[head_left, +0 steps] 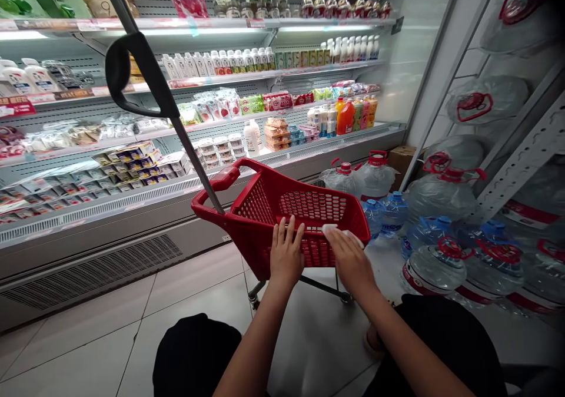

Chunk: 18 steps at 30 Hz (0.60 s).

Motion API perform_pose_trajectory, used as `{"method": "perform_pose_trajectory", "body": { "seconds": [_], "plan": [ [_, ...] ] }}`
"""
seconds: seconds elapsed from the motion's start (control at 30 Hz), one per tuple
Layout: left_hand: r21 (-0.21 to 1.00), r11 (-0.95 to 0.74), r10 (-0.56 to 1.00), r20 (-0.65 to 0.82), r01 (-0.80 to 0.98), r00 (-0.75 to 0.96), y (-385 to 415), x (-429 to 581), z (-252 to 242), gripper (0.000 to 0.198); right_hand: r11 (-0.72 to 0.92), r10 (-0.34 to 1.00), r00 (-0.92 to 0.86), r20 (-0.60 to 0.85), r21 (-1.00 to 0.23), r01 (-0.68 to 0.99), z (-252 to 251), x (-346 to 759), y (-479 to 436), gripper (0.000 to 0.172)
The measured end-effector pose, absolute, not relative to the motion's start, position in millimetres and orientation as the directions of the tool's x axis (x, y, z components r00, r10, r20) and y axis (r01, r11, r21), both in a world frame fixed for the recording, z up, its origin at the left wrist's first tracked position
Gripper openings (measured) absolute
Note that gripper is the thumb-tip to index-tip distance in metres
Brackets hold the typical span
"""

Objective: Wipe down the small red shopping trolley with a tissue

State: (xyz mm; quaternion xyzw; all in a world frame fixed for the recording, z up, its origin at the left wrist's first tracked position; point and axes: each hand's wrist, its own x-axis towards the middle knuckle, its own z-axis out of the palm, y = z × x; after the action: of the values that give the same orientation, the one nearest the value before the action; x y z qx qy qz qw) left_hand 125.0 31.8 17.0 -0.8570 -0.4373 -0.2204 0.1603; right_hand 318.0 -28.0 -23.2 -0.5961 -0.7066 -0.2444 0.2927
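Grey metal refrigerated display (185, 219) stands at twelve o'clock. Before it, just beyond the fingers (290, 227), is one red plastic shopping cart (249, 245), long axis from ten to four. Left hand (288, 258), fingers spread, seems resting at its near rim; right hand (352, 261), nearer four, grasps white soft cloth (330, 228).

perforated red shopping cart (252, 241), upright on tiled floor (189, 314); bunched white cloth (327, 228) at cart's near rim.

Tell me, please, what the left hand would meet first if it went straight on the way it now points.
Probably the far lattice wall of the red cart, beyond the left hand; depth is unclear, so it might pass above.
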Motion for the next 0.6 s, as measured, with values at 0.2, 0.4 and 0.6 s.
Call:
{"method": "perform_pose_trajectory", "body": {
  "seconds": [0.2, 0.4, 0.6],
  "plan": [
    [-0.090, -0.593, 0.660, 0.514, 0.800, 0.548, 37, 122, 18, 0.077, 0.265, 0.652, -0.208, 0.729, 0.038, 0.963, -16, 280, -9, 0.061],
    [-0.070, -0.589, 0.678, 0.500, 0.805, 0.539, 36, 119, 22, 0.077, 0.200, 0.697, -0.135, 0.704, -0.010, 0.980, -26, 350, -42, 0.068],
    [-0.031, -0.558, 0.706, 0.507, 0.829, 0.495, 25, 161, 11, 0.078, 0.081, 0.690, -0.067, 0.721, 0.015, 0.997, -30, 354, -38, 0.065]
  ]
}}
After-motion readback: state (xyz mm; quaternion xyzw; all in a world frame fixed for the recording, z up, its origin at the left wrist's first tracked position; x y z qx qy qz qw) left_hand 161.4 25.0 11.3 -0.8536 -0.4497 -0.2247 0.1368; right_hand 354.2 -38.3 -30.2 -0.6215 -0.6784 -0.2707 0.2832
